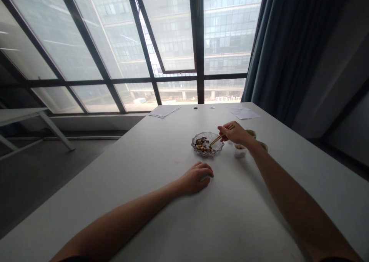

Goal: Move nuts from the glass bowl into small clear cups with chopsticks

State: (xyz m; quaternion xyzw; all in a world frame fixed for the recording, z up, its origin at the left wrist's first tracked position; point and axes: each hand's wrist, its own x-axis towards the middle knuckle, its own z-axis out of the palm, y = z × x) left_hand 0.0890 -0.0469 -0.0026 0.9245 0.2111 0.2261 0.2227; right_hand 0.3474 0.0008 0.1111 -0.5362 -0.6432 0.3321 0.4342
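Note:
A pair of wooden chopsticks [221, 136] is gripped in my right hand [234, 133]. Their tips reach down into a clear glass dish [193, 146] with a scalloped rim. Mixed small dark and pale pieces [205, 147], like nuts or beans, lie mostly in the dish's left and front part; whether the tips pinch one I cannot tell. Partly behind and under my right wrist stand small cups, the nearest a translucent cup [240, 153] with some pieces in it. My left hand [198, 177] rests on the table in front of the dish, fingers loosely bent, holding nothing.
The white table [161, 162] stretches toward the windows. Paper sheets [165, 111] lie at its far left corner, more paper [243, 112] at the far right. Two more small cups, one a greenish cup [251, 133], are partly hidden by my right arm. A dark curtain [276, 62] hangs at right.

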